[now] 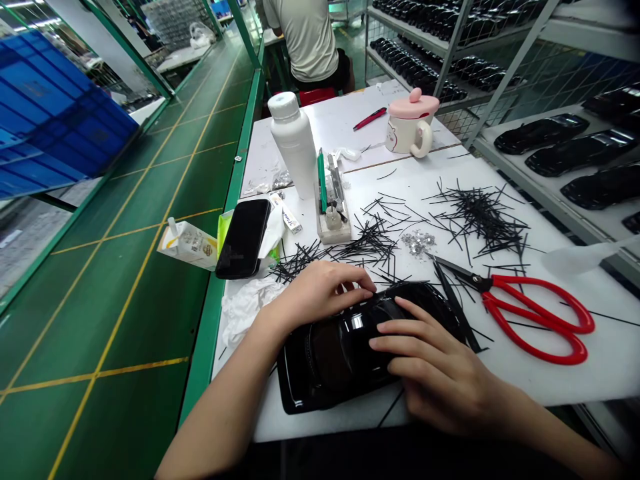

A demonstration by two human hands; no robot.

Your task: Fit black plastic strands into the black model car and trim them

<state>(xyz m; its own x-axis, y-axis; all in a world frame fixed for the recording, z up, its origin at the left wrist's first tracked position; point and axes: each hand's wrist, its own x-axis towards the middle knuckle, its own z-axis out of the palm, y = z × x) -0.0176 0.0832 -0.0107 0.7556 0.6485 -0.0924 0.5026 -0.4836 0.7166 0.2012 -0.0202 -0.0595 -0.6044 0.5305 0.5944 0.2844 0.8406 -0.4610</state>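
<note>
A glossy black model car body (327,357) lies on the white table in front of me. My left hand (327,287) reaches over its far side, with fingers bent and pressed together at the car's edge. Whatever is between those fingertips is too small or hidden to tell. Across the roof and near side rests my right hand (440,367), its fingers stretched out and slightly apart on the shiny surface. Thin black strips (370,243) are scattered just beyond the car. Red-handled scissors (540,313) lie to the right, blades toward the car.
A green conveyor (145,233) runs along the left, with a blue crate (55,113). Farther back are a phone (243,239), drink carton (189,244), white bottle (295,143), lidded mug (409,127) and another strip pile (483,217). Racks (565,147) hold black car bodies. A person (307,40) sits ahead.
</note>
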